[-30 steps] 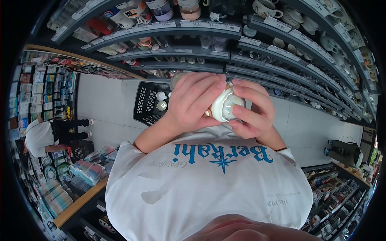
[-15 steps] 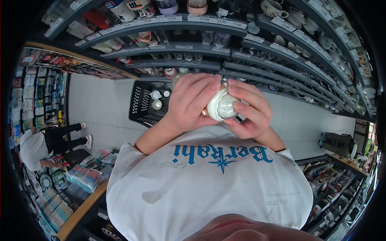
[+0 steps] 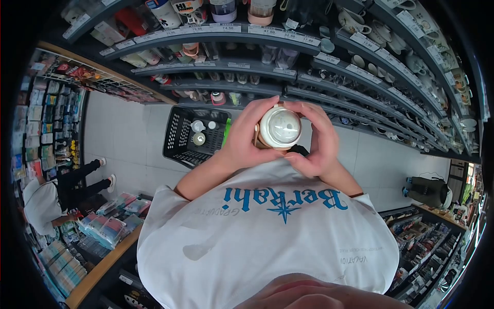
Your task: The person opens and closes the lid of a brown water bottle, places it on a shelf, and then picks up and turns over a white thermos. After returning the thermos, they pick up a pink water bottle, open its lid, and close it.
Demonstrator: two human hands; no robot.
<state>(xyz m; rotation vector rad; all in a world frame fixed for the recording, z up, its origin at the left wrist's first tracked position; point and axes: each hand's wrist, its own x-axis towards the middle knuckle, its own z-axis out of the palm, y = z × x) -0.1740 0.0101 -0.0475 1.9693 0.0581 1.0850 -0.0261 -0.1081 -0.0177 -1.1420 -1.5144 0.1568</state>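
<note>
A cup point(image 3: 280, 127) with a white rim, a clear domed top and a tan-brown body is held up in front of the chest, its top facing the camera. My left hand point(image 3: 248, 135) wraps round its left side, the thumb under the near edge. On the other side, my right hand point(image 3: 321, 139) curves round the cup, fingertips at the far edge and thumb at the near edge. A black basket point(image 3: 176, 135) stands on the floor to the left, with white items point(image 3: 197, 125) and a pale round-topped item point(image 3: 198, 138) inside.
Shelves point(image 3: 278, 36) of cups and bottles curve across the front and right. A person in a white top point(image 3: 43, 203) is at the far left beside packaged goods point(image 3: 105, 229). Another person point(image 3: 427, 190) is at the far right. Grey floor point(image 3: 128, 129) lies between the shelves.
The cup has turned so its domed top faces the camera more directly. My right fingers have moved from over the top to its side. A green edge now shows by the basket.
</note>
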